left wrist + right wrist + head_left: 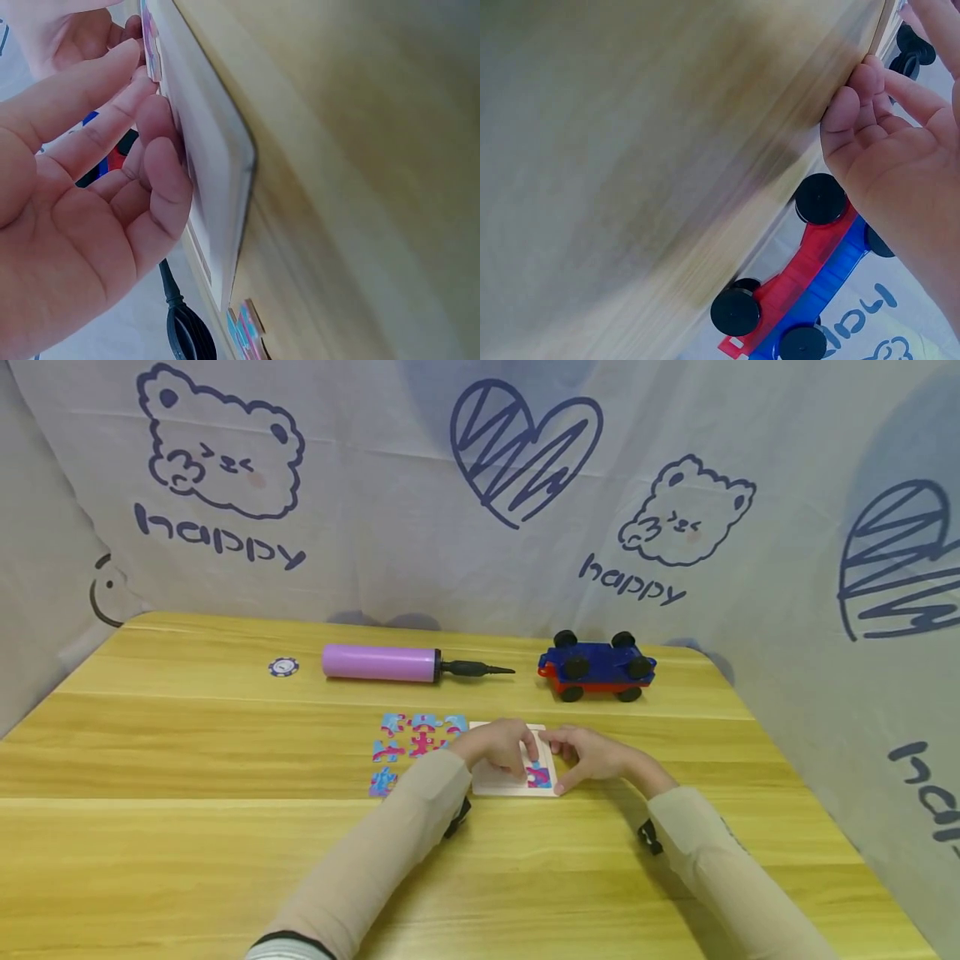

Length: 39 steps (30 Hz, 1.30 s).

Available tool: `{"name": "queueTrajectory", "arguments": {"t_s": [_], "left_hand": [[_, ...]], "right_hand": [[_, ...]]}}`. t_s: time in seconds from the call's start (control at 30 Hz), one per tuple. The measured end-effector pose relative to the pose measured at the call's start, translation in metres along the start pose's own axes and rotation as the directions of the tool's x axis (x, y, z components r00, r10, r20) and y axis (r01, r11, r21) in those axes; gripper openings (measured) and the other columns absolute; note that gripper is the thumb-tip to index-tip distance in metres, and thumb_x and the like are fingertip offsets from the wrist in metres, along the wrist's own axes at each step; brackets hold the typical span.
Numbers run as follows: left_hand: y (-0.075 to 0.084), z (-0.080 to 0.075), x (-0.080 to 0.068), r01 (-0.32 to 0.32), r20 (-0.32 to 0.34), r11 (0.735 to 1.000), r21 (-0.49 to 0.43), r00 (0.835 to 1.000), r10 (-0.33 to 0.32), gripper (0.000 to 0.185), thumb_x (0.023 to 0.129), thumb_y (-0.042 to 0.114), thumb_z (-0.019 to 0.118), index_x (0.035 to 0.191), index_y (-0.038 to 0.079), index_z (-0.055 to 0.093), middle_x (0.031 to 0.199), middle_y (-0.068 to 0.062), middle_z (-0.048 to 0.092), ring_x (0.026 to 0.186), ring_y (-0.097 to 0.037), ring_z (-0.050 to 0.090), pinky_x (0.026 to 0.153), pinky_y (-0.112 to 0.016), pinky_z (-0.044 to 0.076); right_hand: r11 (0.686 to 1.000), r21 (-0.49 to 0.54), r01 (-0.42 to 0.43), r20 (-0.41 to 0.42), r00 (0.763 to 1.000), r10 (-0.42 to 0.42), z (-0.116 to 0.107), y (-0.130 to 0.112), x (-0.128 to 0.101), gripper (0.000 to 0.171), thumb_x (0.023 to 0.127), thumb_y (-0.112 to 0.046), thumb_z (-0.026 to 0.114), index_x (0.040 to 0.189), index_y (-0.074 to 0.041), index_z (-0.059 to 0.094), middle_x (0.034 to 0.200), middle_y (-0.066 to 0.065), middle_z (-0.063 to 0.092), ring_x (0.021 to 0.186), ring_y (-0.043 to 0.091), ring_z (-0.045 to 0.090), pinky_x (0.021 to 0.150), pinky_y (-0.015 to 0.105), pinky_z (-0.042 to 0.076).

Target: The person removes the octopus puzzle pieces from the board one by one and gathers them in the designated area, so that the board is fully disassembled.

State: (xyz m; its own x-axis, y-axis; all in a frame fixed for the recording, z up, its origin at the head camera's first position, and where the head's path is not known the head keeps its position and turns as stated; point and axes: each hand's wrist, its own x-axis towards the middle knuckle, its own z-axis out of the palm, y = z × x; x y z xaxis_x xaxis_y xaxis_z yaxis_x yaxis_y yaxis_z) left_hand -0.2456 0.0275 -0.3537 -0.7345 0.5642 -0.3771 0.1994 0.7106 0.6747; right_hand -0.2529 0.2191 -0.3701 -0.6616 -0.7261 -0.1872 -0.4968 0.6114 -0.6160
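A shallow white puzzle tray (501,789) lies flat on the wooden table. My left hand (501,745) reaches over it, thumb and forefinger pinching at a pink-and-blue puzzle piece (538,777) in its near right corner. In the left wrist view that puzzle piece (152,46) shows by the fingertips, while the other fingers curl in over the tray (217,150). My right hand (592,755) holds the tray's right side, thumb at the near corner and fingers farther up the edge. The right wrist view shows its outer fingers (842,112) curled beside the tray.
Left of the tray lie several loose puzzle pieces (422,743), partly behind the left arm. Farther back are a purple hand pump (381,662) with a black nozzle, a blue-and-white chip (283,667), and an overturned red-and-blue toy car (600,667). A printed cloth (405,527) hangs behind the table.
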Motion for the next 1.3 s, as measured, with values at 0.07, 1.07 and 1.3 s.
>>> {"name": "queueTrajectory", "arguments": {"t_s": [0.07,1.07,1.3], "left_hand": [[0.0004,-0.0001,-0.0002,0.007,-0.002,1.0,-0.003,1.0,-0.007,0.027,0.073,-0.005,0.066,0.098,0.006,0.064,0.078,-0.002,0.051,0.052,-0.009,0.041,0.047,-0.017,0.037],[0.0017,0.0014,0.0011,-0.106,-0.04,0.981,-0.165,0.994,0.101,0.017,0.072,-0.009,0.063,0.079,0.003,0.054,0.072,-0.011,0.062,0.057,-0.012,0.054,0.05,-0.02,0.042],[0.0024,0.0026,0.0018,-0.09,-0.037,0.973,-0.212,0.996,0.084,0.016,0.073,-0.011,0.06,0.078,0.002,0.053,0.069,-0.012,0.063,0.056,-0.016,0.059,0.053,-0.023,0.046]], "right_hand": [[1.0,0.002,-0.001,0.001,1.0,0.001,0.0001,0.0001,0.0,0.076,0.07,-0.018,0.077,0.128,0.012,0.038,0.087,0.006,0.043,0.074,0.019,0.038,0.063,0.024,0.035],[0.999,0.034,0.027,0.001,1.0,-0.027,0.0007,-0.0025,0.0008,0.059,0.069,-0.018,0.077,0.114,0.006,0.047,0.083,0.008,0.043,0.07,0.019,0.038,0.059,0.024,0.034],[1.0,0.022,0.022,-0.004,1.0,-0.022,0.0012,-0.0004,0.0007,0.064,0.069,-0.019,0.077,0.118,0.007,0.046,0.083,0.007,0.043,0.071,0.019,0.039,0.06,0.024,0.034]]}}
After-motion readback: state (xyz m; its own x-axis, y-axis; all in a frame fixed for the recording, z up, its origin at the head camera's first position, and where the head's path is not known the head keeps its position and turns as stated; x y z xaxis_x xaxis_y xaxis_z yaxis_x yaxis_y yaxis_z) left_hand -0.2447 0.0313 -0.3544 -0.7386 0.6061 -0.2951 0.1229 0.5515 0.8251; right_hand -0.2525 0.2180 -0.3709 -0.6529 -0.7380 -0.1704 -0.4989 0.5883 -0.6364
